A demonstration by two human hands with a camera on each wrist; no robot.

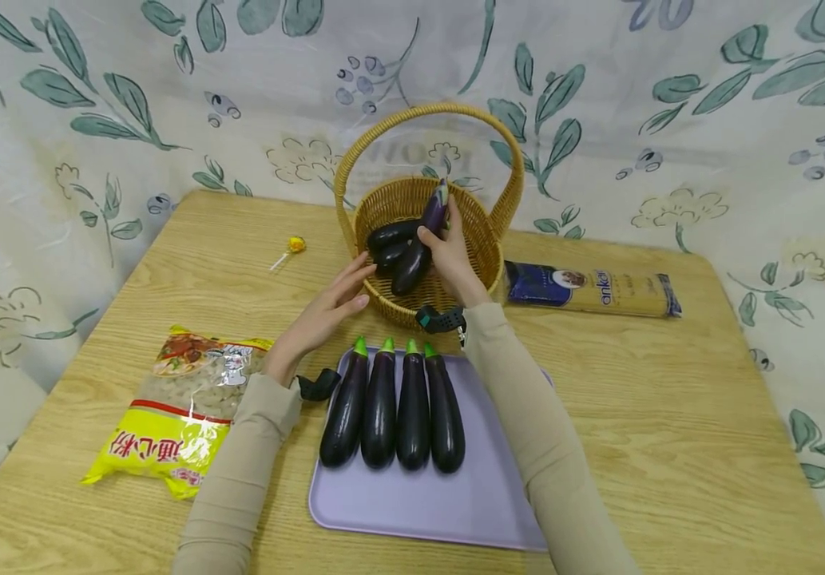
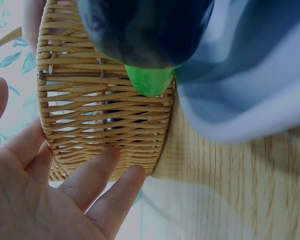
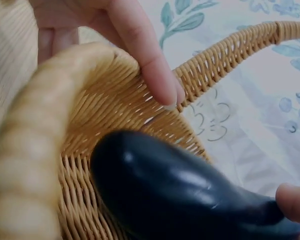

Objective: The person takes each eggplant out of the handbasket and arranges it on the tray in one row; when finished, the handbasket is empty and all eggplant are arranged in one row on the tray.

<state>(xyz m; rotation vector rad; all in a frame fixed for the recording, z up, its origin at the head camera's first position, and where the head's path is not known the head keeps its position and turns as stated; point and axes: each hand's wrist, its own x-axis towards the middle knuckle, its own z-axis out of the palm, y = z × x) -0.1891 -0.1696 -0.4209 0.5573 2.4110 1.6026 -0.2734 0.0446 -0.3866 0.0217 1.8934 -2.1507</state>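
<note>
While the right hand [image 1: 455,254] grips one eggplant [image 1: 412,265] near its stem, blunt end down in the wicker basket [image 1: 484,251], the left hand [image 1: 326,311] holds nothing, its extended fingers resting at the basket's left rim, probably to steady it. The basket stands towards the worktop's [image 1: 642,407] far edge; four eggplants [image 1: 379,411] lie parallel near the tray's [image 1: 419,515] left edge, an arrangement that likely limits rolling.
</note>
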